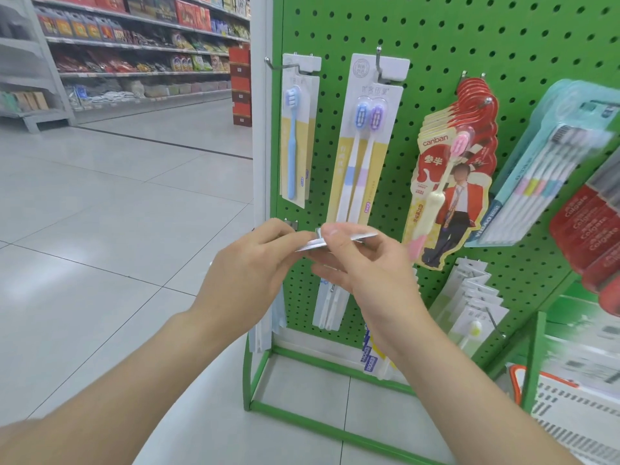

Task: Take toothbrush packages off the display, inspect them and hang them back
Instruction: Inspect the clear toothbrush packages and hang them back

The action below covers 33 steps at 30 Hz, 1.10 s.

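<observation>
Apparently rehanging: left hand [248,273] and right hand [372,273] pinch the toothbrush package [312,245] top near a lower peg [291,225]; next, align hole with peg.

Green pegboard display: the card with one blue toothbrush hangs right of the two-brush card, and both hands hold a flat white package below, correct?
No. The head view shows the white-and-yellow card with one blue toothbrush hanging left of the two-brush card. The rest is right.

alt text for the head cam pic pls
A left hand and right hand pinch a flat white package, seen edge-on, before a green pegboard. Toothbrush packs hang on hooks above them; a shop aisle lies to the left.
</observation>
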Each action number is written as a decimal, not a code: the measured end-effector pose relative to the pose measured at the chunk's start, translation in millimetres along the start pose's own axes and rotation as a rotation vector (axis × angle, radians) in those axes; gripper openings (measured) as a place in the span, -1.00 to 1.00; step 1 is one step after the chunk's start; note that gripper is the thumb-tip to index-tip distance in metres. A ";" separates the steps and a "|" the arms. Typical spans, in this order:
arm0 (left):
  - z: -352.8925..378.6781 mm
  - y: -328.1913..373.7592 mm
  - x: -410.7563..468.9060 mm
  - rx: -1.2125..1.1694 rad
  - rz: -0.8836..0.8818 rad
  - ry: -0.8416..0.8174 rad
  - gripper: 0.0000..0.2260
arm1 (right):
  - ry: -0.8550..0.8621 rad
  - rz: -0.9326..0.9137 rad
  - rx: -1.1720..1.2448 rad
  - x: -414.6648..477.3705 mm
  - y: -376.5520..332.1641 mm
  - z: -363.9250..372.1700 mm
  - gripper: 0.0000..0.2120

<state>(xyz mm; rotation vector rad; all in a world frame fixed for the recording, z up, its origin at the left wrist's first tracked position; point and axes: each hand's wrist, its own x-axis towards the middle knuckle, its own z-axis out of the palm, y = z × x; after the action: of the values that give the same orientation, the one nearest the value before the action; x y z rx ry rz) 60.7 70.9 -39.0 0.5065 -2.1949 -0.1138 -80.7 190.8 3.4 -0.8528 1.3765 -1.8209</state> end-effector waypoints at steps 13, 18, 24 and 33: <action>-17.6 -3.5 4.1 -0.086 -0.271 0.244 -0.74 | 0.253 -0.025 0.282 4.9 0.7 6.9 -0.54; -22.5 -1.0 5.7 -0.313 -0.360 0.252 -0.52 | 0.132 -0.052 0.247 4.5 0.4 7.0 -0.64; -24.6 -2.2 5.8 -0.355 -0.400 0.201 -0.73 | 0.130 -0.066 0.259 4.4 -0.7 5.7 -0.52; -19.7 -7.4 5.4 -0.542 -0.594 -0.399 -0.63 | 0.145 -0.144 -0.064 7.1 12.3 -1.5 -0.87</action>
<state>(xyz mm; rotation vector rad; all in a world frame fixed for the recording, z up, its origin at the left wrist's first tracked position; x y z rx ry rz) 75.3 63.9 -24.4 0.8527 -2.1835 -1.1763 -84.1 183.1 -8.2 -0.8874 1.5051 -1.9911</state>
